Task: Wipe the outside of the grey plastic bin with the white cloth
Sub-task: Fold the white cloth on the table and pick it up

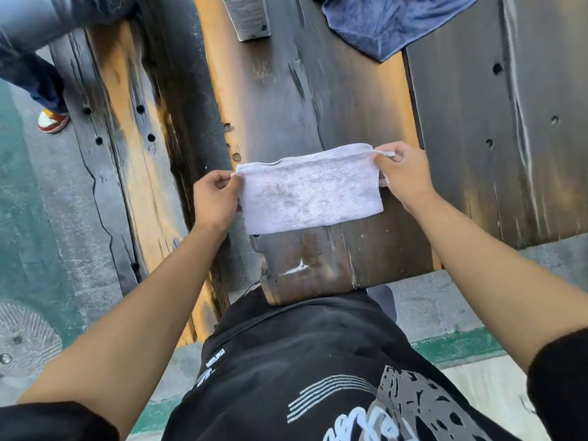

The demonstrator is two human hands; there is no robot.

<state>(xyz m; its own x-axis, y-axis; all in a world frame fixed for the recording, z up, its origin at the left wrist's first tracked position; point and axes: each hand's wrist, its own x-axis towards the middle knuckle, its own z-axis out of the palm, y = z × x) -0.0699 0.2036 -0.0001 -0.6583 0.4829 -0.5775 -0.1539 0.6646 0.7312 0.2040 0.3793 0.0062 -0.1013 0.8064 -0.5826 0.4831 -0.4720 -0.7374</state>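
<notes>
Your left hand [216,202] pinches the left edge of the white cloth [308,189], and your right hand [404,176] pinches its upper right corner, so you're holding it stretched flat between them, folded into a neat rectangle. There's a greyish smudge across the middle of the cloth. It hangs just above the dark wooden table [318,90], whose worn planks show orange patches and small round holes. A blue towel [388,23] lies at the far end of the table, with a pale rectangular object [248,17] beside it to the left. At the top left, another person's jeans-clad leg [28,71] and red-and-white shoe [52,120] stand on the pavement. I can't make out a grey bin here.
</notes>
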